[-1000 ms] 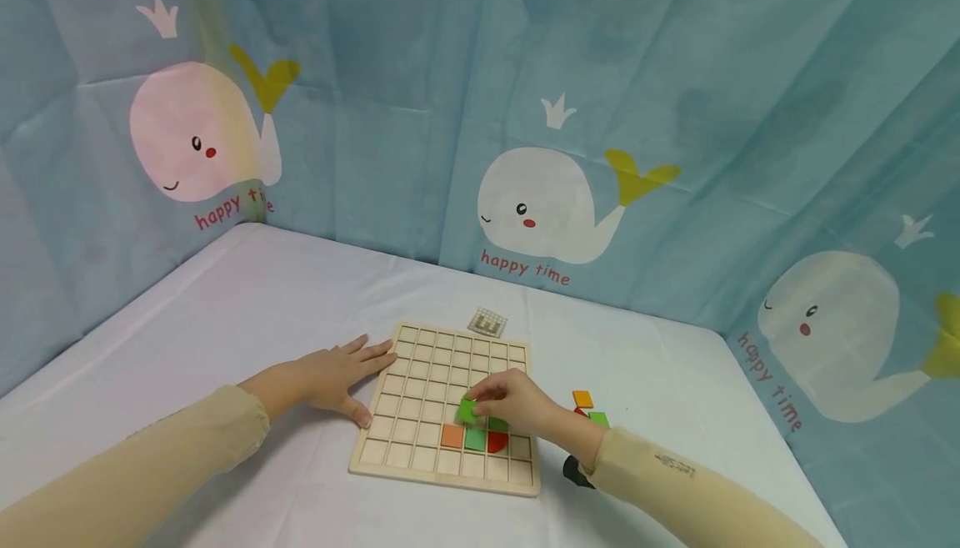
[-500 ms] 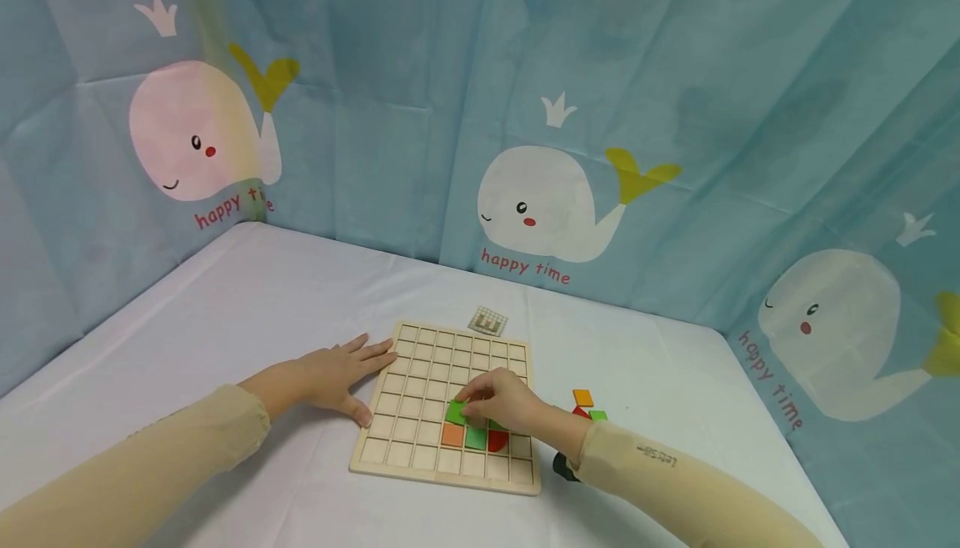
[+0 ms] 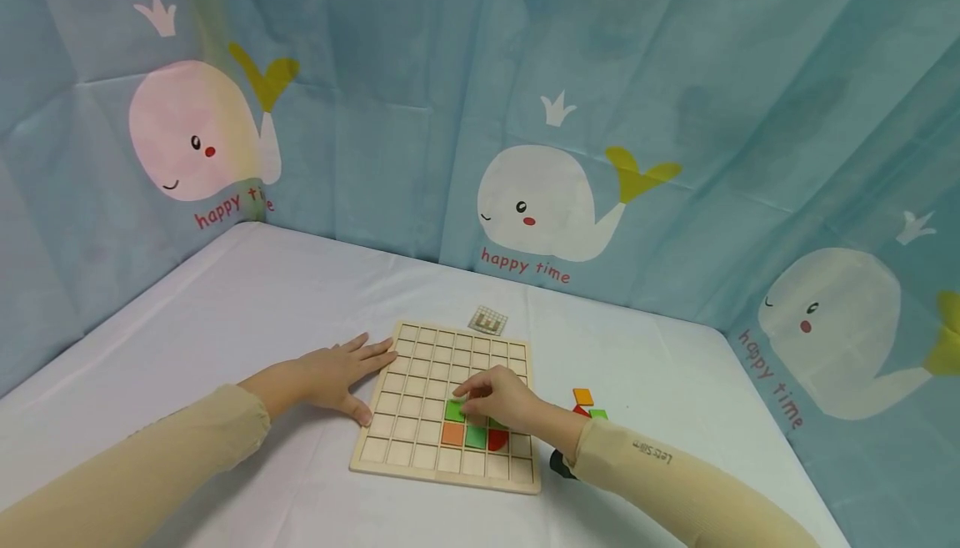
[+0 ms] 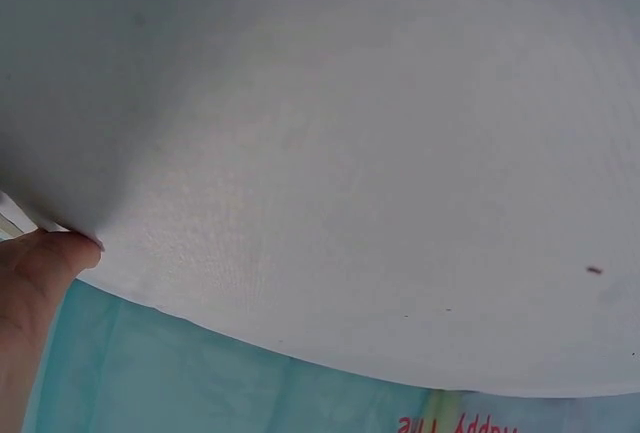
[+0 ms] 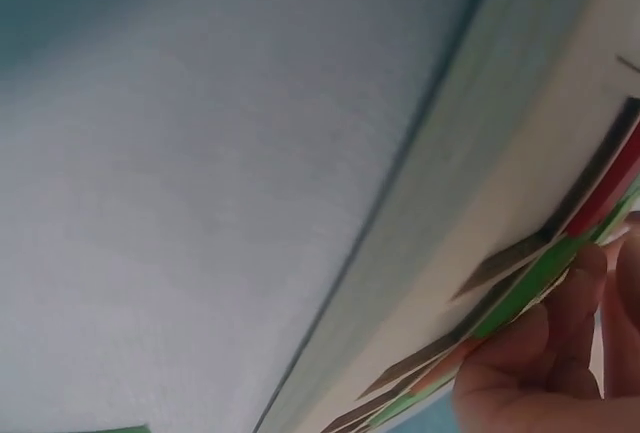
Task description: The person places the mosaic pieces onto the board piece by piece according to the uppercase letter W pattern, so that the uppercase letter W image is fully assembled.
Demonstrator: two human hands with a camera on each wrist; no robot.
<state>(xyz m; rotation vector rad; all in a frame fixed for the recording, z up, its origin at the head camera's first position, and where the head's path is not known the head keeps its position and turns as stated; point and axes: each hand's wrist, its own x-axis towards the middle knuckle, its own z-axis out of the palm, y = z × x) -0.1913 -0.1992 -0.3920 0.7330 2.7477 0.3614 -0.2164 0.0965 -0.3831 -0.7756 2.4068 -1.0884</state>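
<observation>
A wooden grid board lies on the table in the head view. My left hand is spread at its left edge, fingertips and thumb on the rim; one digit shows in the left wrist view. Over the board, my right hand has thumb and index finger at a green square tile, which lies flat in a cell. The index tip looks raised off it. Below are an orange tile, a lighter green tile and a rounded red piece. Another green piece is mostly hidden under the hand.
Right of the board lie loose pieces: an orange square, a red piece and a green one. A small grid-patterned card lies behind the board. A dark object shows beneath the right wrist.
My right hand has shifted slightly left with the green tile, from above the lighter green tile to the cell behind the orange one, where it now lies flat. The left hand stays still.
</observation>
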